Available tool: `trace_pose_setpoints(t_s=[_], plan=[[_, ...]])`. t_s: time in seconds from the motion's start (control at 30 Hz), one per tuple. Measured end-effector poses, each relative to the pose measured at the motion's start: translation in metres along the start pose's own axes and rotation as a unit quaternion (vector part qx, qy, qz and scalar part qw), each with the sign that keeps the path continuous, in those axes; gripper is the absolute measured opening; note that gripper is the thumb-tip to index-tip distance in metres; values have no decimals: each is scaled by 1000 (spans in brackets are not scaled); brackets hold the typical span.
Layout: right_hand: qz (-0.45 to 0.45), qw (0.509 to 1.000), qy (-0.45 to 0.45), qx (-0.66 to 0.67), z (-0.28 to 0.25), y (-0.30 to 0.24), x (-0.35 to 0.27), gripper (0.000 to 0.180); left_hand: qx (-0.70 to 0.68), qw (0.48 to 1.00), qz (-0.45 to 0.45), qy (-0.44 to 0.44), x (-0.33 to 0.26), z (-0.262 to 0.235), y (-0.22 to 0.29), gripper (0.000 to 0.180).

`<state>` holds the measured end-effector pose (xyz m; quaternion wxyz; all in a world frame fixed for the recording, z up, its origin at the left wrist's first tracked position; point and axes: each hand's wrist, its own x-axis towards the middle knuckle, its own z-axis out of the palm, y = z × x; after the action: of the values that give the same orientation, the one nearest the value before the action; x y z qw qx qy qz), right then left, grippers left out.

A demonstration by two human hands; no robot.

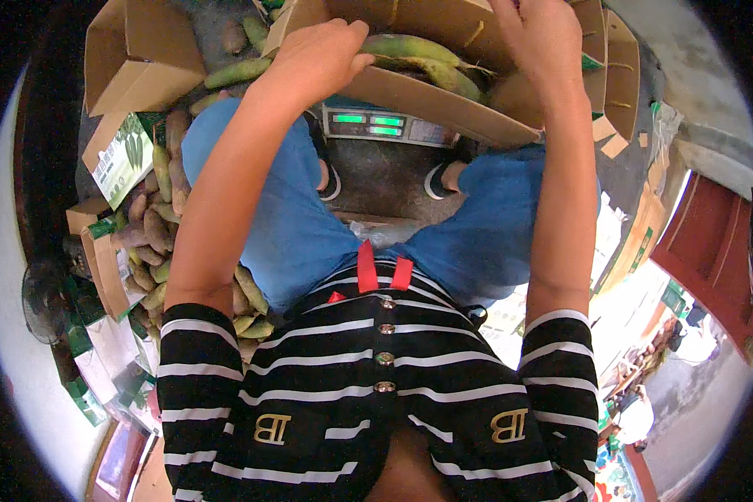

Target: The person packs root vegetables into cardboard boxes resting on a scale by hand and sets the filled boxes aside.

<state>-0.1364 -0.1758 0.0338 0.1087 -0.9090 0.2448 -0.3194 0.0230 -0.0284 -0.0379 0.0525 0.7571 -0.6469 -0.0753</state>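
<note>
An open cardboard box (pixel 443 105) stands on a digital scale (pixel 366 124) with lit green displays, between my knees. Inside lie long, tapering green vegetables (pixel 418 50), their stem ends to the right. My left hand (pixel 322 54) is at the box's near left corner, its fingers bent. The left end of the upper vegetable sits between its thumb and forefinger. Over the right side of the box is my right hand (pixel 548 38); the top edge of the view cuts off its fingertips, so its grip is hidden.
Another open cardboard box (pixel 142 58) stands at the far left. Below it, brown and green vegetables (pixel 152 230) lie heaped beside my left leg, with a printed carton (pixel 117 159) next to them. Further cartons (pixel 623 63) stand on the right, near a dark red door (pixel 703 243).
</note>
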Motion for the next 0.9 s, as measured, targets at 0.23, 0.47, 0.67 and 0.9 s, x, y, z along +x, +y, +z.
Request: trace_pose_setpoints(t_s=[0.23,0.47,0.67,0.9], plan=[[-49,993,-105,-9,7,-14,-5,21,-14,999,-30,29,10,-22,10,32],[-44,983,-178,-27,16,-25,-7,26,-29,999,-31,-11,0,-31,10,37],[-46,973,-225,7,25,-7,-17,30,4,997,-15,-80,-13,-48,24,33],[-57,914,-396,-66,41,21,-25,33,39,994,1,-98,0,3,0,40]])
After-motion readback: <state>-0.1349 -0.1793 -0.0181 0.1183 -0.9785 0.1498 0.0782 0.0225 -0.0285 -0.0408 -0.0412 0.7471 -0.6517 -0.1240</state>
